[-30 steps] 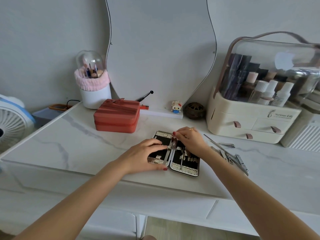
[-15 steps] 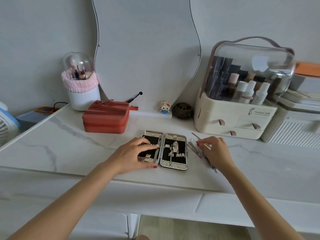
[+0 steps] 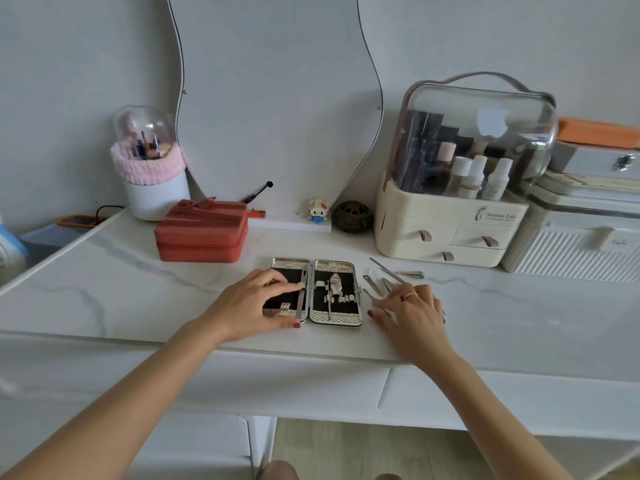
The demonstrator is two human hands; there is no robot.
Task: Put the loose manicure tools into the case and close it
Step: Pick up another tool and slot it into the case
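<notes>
Lying open near the table's front edge, the case sits between flat, empty hands: left, right.

One open case, two hands, maybe five loose tools, three white bottles.

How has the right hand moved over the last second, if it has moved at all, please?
Yes. The right hand has left the open manicure case, where it was a second ago, and moved rightward onto the loose tools on the table beside it.
</notes>
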